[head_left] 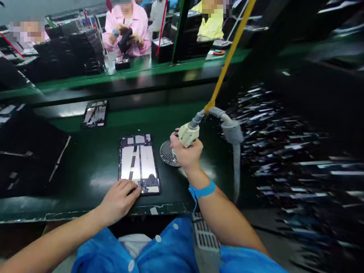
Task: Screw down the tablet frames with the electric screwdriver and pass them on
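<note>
An opened tablet (146, 163), its silvery inside facing up, lies on the green bench in front of me. My left hand (121, 197) rests at its lower left corner, with curled fingers and thumb closed against the edge. Whether a small part is between those fingertips cannot be made out. My right hand (187, 151) grips a cream electric screwdriver (187, 134) to the right of the tablet. Its working tip is hidden behind the hand. Partly under that hand sits a round perforated metal dish (167, 155).
A yellow strap (230, 57) and a grey cable (236, 167) run from the screwdriver. Another opened tablet (95, 113) lies farther back. Dark stacks (28, 151) stand left; blurred stacked devices (273, 144) fill the right. Across the bench, a person in pink (126, 30) handles a dark device.
</note>
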